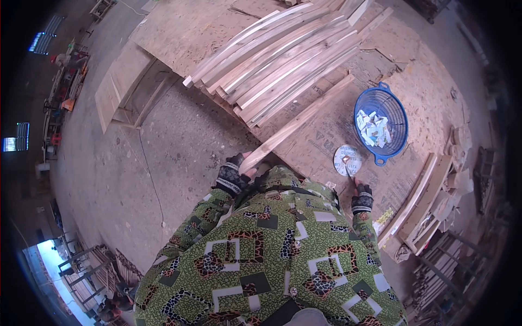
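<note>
A long, slightly curved wooden strip (304, 118) lies slantwise on the board-covered table, its near end overhanging the edge. My left hand (235, 170), in a dark patterned fingerless glove, is closed round that near end. In a matching glove, my right hand (361, 196) grips a slim tool (349, 173), perhaps a small putty knife; its handle is mostly covered by my fingers. The tool's tip reaches a round white sanding disc (340, 164) lying printed side up. A small brown dab (346, 159) sits at the disc's middle, by the tip.
Several curved wooden strips (283, 60) are stacked at the far side of the table. To the right of the disc stands a blue plastic basket (403, 126) holding paper scraps. More curved wooden pieces (421, 198) lie along the right. A plywood structure (122, 89) adjoins the table's left.
</note>
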A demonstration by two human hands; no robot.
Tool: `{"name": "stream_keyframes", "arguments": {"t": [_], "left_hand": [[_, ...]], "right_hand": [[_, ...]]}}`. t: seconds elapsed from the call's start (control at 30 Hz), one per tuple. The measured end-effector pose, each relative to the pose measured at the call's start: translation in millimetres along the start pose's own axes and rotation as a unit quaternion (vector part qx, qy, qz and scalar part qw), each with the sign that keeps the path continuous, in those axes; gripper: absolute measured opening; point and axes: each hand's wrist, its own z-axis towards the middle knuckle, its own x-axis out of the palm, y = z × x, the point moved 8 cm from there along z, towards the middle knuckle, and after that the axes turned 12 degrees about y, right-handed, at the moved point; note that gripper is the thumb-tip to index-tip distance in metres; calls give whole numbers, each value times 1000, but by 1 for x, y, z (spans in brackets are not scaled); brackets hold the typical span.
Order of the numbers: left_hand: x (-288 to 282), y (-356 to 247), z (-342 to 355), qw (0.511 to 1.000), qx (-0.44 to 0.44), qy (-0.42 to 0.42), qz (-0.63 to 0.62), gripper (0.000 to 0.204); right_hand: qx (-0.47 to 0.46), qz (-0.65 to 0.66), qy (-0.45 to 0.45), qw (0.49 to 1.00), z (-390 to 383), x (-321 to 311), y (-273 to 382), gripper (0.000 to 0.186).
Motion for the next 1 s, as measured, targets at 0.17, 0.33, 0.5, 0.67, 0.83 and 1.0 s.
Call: {"name": "stream_keyframes", "arguments": {"t": [0.17, 0.33, 0.5, 0.67, 0.83, 1.0], "left_hand": [[11, -18, 14, 1000, 25, 11, 14, 45], [19, -12, 12, 989, -2, 35, -141, 47], [24, -20, 8, 985, -34, 40, -164, 49], [28, -29, 5, 984, -61, 21, -167, 50], [24, -49, 4, 994, -56, 19, -89, 47], [27, -59, 0, 990, -74, 19, -117, 48]], "right_hand": [[-23, 20, -43, 999, 2, 13, -21, 45], [0, -75, -35, 997, 10, -3, -6, 37], [-33, -78, -163, 983, 28, -89, 18, 25], [-4, 23, -169, 985, 94, -142, -17, 17], [113, -4, 84, 990, 174, -119, -50, 17], [131, -55, 145, 979, 222, -102, -54, 21]]}}
